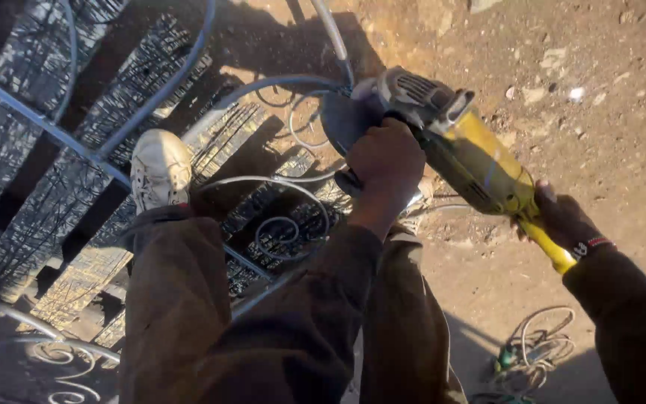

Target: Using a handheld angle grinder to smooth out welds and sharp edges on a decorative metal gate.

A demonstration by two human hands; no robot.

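While the scrolled iron gate (pixel 188 112) lies flat on dirt, the yellow angle grinder (pixel 457 142) runs diagonally above it, disc end upper-left. Left hand (pixel 384 161) clamps the side handle nearest the disc (pixel 342 120); right hand (pixel 562 221) grips the rear handle.

angle grinder (pixel 450 142) above scrolled metal gate (pixel 278 217), shoe (pixel 160 170) on gate at left, coiled cable (pixel 536 348) on ground lower right

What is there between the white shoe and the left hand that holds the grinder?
In the head view, between the white shoe and the left hand on the grinder, curled metal scrollwork of the gate lies over dark slats.
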